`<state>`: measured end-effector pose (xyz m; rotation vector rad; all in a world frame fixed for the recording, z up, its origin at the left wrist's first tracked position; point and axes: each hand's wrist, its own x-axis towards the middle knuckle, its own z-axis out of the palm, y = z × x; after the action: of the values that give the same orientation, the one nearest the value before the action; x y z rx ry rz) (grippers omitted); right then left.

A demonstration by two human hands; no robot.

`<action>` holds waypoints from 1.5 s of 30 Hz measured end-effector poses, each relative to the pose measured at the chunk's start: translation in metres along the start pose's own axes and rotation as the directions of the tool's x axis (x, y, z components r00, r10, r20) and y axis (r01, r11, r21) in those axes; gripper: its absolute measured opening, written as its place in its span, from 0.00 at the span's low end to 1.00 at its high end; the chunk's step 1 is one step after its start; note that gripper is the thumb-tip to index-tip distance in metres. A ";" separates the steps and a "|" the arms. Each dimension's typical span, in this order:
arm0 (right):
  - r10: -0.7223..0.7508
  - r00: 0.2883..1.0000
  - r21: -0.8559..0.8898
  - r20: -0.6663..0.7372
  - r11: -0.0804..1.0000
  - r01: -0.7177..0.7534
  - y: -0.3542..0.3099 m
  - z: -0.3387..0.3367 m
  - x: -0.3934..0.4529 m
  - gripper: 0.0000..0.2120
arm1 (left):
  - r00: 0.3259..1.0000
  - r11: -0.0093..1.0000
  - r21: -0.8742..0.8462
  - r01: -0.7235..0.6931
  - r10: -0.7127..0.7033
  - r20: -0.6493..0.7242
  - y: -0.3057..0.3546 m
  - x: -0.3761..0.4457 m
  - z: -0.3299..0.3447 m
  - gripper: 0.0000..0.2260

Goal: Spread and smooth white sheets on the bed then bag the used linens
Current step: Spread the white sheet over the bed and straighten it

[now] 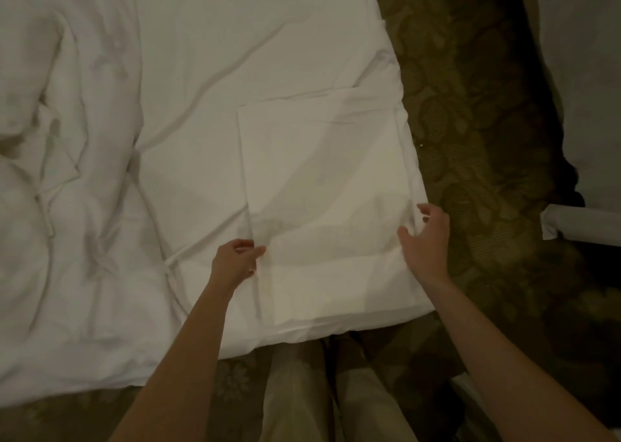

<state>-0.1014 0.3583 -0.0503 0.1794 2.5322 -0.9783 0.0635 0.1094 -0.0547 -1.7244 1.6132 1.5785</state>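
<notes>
hands work at the lower middle of the frame, over a folded sheet (319, 186) that lies flat on the near right corner of the bed (208, 38). left hand (237, 262) sits at the sheet's left edge, fingers and thumb curled together and pinching the fabric there. right hand (425, 240) is at the sheet's right edge by the side of the bed, fingers spread and loosely bent, fingertips touching or just off the cloth; whether it grips anything cannot be told. rumpled white linen (57, 159) fills the left of the frame, creased and bunched. patterned carpet (470, 122) runs down the right side and along the bottom, where the person's pale trousers (302, 391) show between the forearms. a white roll (581, 226) lies at the right edge.
</notes>
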 end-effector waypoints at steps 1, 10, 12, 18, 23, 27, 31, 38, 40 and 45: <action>-0.065 0.998 -0.017 -0.006 0.998 0.065 -0.011 0.006 0.000 0.24 | 0.999 0.999 0.010 -0.031 0.031 -0.007 0.004 0.003 -0.003 0.14; -0.385 0.887 -0.106 0.255 0.901 0.421 -0.119 0.094 -0.025 0.26 | 0.972 0.960 0.167 -0.227 0.233 -0.020 0.048 0.035 -0.083 0.06; -0.421 0.855 -0.148 0.304 0.866 0.479 -0.143 0.114 -0.034 0.26 | 0.963 0.949 0.182 -0.259 0.268 -0.029 0.059 0.041 -0.109 0.05; -0.521 0.752 -0.145 0.404 0.775 0.615 -0.241 0.216 -0.090 0.25 | 0.930 0.924 0.190 -0.331 0.354 -0.101 0.073 0.061 -0.232 0.05; -0.565 0.705 -0.117 0.428 0.739 0.663 -0.307 0.302 -0.136 0.24 | 0.927 0.936 0.217 -0.277 0.320 -0.196 0.057 0.092 -0.328 0.08; -0.533 0.689 -0.105 0.492 0.749 0.654 -0.337 0.361 -0.168 0.23 | 0.912 0.957 0.216 -0.193 0.256 -0.319 0.033 0.110 -0.386 0.18; -0.410 0.677 -0.095 0.611 0.811 0.577 -0.338 0.409 -0.195 0.22 | 0.941 0.980 0.193 -0.057 0.117 -0.317 -0.010 0.126 -0.420 0.22; -0.107 0.944 0.118 0.311 0.990 0.074 -0.346 0.441 -0.176 0.23 | 0.926 0.936 0.346 -0.059 0.181 -0.332 -0.070 0.120 -0.414 0.34; -0.020 0.955 0.205 0.296 0.978 -0.043 -0.350 0.439 -0.162 0.20 | 0.838 0.856 0.474 -0.207 0.405 -0.365 -0.075 0.107 -0.390 0.35; -0.041 0.850 0.191 0.524 0.979 -0.070 -0.354 0.437 -0.162 0.05 | 0.825 0.771 0.597 -0.222 0.475 -0.307 -0.068 0.106 -0.341 0.31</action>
<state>0.0982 -0.1917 -0.0550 -0.0151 1.9261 -1.1032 0.2634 -0.1944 -0.0524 -1.5724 2.4474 0.7135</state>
